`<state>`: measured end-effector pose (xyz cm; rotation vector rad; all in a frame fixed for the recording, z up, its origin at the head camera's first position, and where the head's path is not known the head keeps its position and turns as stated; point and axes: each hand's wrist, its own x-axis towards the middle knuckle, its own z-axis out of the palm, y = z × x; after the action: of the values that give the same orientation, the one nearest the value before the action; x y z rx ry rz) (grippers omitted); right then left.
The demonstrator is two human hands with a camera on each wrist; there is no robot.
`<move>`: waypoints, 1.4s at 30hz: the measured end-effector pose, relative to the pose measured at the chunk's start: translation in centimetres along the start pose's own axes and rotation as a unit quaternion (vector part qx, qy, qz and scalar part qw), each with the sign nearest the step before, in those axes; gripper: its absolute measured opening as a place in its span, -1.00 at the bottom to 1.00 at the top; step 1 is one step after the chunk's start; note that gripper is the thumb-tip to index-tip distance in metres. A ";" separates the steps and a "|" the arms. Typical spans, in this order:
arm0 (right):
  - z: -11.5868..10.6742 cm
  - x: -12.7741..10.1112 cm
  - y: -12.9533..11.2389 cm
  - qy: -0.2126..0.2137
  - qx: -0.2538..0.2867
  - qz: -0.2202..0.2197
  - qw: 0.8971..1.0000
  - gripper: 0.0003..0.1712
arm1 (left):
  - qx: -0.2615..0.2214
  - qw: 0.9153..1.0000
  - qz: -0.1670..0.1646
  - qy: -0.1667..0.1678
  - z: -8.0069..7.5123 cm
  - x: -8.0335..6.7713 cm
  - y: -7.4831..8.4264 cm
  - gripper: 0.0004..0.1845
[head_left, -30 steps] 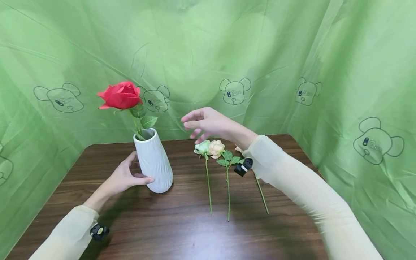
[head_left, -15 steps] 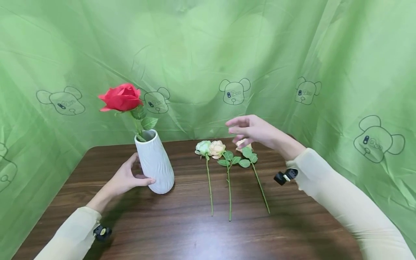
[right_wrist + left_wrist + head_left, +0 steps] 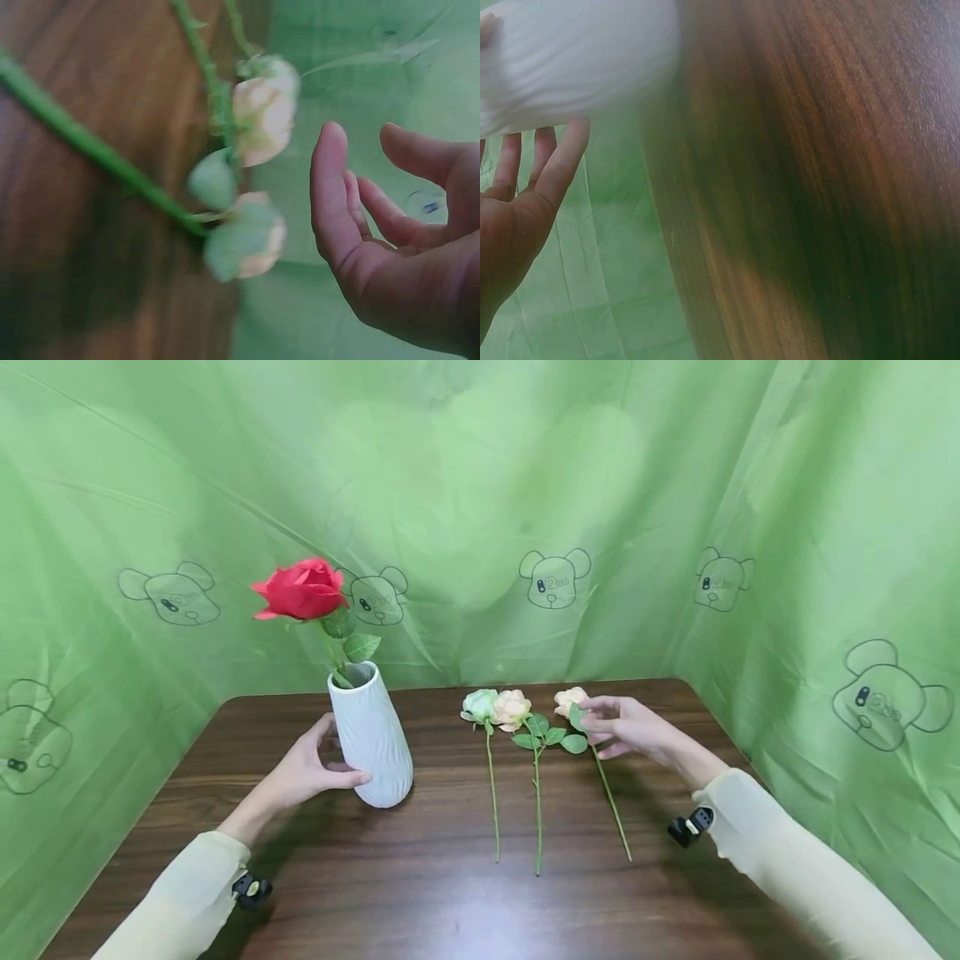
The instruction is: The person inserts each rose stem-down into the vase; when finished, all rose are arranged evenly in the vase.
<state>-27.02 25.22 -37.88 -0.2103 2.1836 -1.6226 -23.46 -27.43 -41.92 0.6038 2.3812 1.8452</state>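
Two hands at work on a brown wooden table (image 3: 420,902) with a vase and loose roses.
The left hand (image 3: 307,770) cups the white vase (image 3: 372,743) near the table's far left edge, fingers straight behind it and thumb in front; a red rose (image 3: 302,589) stands in it. The right hand (image 3: 628,727), forearm angled in from the right edge, reaches the rightmost peach rose (image 3: 570,700) near the far edge, fingers loosely open, gripping nothing. A pale green rose (image 3: 480,704) and another peach rose (image 3: 512,708) lie alongside.
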 end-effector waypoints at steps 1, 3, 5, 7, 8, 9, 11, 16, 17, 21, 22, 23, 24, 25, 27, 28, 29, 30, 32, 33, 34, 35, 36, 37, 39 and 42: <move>-0.2 -0.1 0.8 0.004 0.002 0.004 1.000 -0.23 | -0.002 1.000 0.001 -0.001 0.2 0.1 -0.2 -0.12; -0.5 -0.2 2.3 0.012 0.004 0.011 1.000 -0.21 | -0.002 1.000 0.004 -0.004 0.4 0.3 -0.5 -0.12; -0.7 -0.1 3.6 0.025 0.006 0.021 0.999 -0.21 | 0.000 1.000 0.005 -0.006 0.5 0.4 -0.8 -0.12; -0.8 0.1 4.9 0.034 0.009 0.035 0.999 -0.21 | 0.003 1.000 0.005 -0.005 0.5 0.5 -0.9 -0.12; -0.7 0.3 5.4 0.035 0.008 0.040 0.999 -0.19 | 0.005 1.000 0.005 -0.003 0.4 0.5 -0.8 -0.11; -0.6 0.5 6.0 0.038 0.008 0.047 0.998 -0.17 | 0.006 1.000 0.006 -0.001 0.3 0.4 -0.8 -0.11; -0.5 1.0 7.0 0.039 0.008 0.058 0.998 -0.14 | 0.007 1.000 0.004 0.003 0.0 0.3 -0.7 -0.10; 0.2 1.6 8.6 0.059 -0.008 0.076 0.995 -0.18 | 0.008 1.000 0.000 0.001 -0.2 -0.2 -0.5 -0.10; 0.3 1.7 8.8 0.067 -0.013 0.078 0.995 -0.20 | 0.007 1.000 -0.001 0.001 -0.2 -0.3 -0.4 -0.10; 0.7 1.9 9.0 0.090 -0.030 0.077 0.992 -0.26 | 0.009 1.000 -0.004 0.000 -0.1 -0.4 -0.4 -0.09; 0.8 1.9 8.9 0.093 -0.033 0.076 0.992 -0.28 | 0.009 1.000 -0.004 0.001 -0.1 -0.3 -0.4 -0.09; 0.8 2.0 8.8 0.095 -0.034 0.075 0.992 -0.29 | 0.010 1.000 -0.004 0.001 -0.1 -0.2 -0.4 -0.09; 0.9 2.0 8.7 0.097 -0.035 0.074 0.992 -0.31 | 0.011 1.000 -0.003 0.002 -0.2 -0.2 -0.4 -0.09; 0.9 2.1 8.6 0.098 -0.034 0.074 0.992 -0.33 | 0.012 1.000 -0.003 0.004 -0.2 -0.1 -0.3 -0.09; 0.8 2.1 8.5 0.099 -0.035 0.073 0.992 -0.35 | 0.011 1.000 -0.003 0.006 -0.2 0.1 -0.3 -0.09; 0.7 2.2 8.5 0.098 -0.037 0.073 0.992 -0.36 | 0.010 1.000 -0.002 0.006 -0.2 0.2 -0.3 -0.09; 0.7 2.3 8.4 0.099 -0.037 0.076 0.992 -0.38 | 0.011 1.000 -0.003 0.006 -0.2 0.2 -0.3 -0.09; 0.6 2.4 8.5 0.099 -0.041 0.077 0.991 -0.39 | 0.011 1.000 -0.003 0.005 -0.2 0.2 -0.3 -0.09; 0.5 2.6 8.7 0.099 -0.050 0.080 0.991 -0.40 | 0.013 1.000 -0.004 0.004 -0.2 0.2 -0.3 -0.09; 0.5 2.7 8.8 0.099 -0.053 0.081 0.990 -0.41 | 0.015 1.000 -0.006 0.004 -0.1 0.2 -0.3 -0.08; 0.4 2.8 8.9 0.098 -0.056 0.083 0.990 -0.42 | 0.016 1.000 -0.006 0.004 -0.2 0.2 -0.4 -0.08; 0.4 3.0 9.1 0.098 -0.057 0.083 0.990 -0.42 | 0.018 1.000 -0.006 0.005 -0.2 0.2 -0.4 -0.09; 0.4 3.2 9.2 0.095 -0.058 0.082 0.990 -0.42 | 0.020 1.000 -0.005 0.007 -0.3 0.2 -0.4 -0.09; 0.4 3.2 9.3 0.095 -0.057 0.081 0.990 -0.42 | 0.020 1.000 -0.005 0.008 -0.2 0.2 -0.4 -0.08; 0.4 3.2 9.3 0.095 -0.055 0.080 0.991 -0.43 | 0.019 1.000 -0.003 0.010 -0.2 0.1 -0.3 -0.09; 0.5 3.0 9.3 0.099 -0.051 0.078 0.991 -0.43 | 0.017 1.000 0.000 0.007 -0.2 0.1 -0.2 -0.09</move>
<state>-28.42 26.58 -47.52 0.0948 2.3669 -1.5024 -23.68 -27.61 -41.99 0.5947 2.4266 1.8185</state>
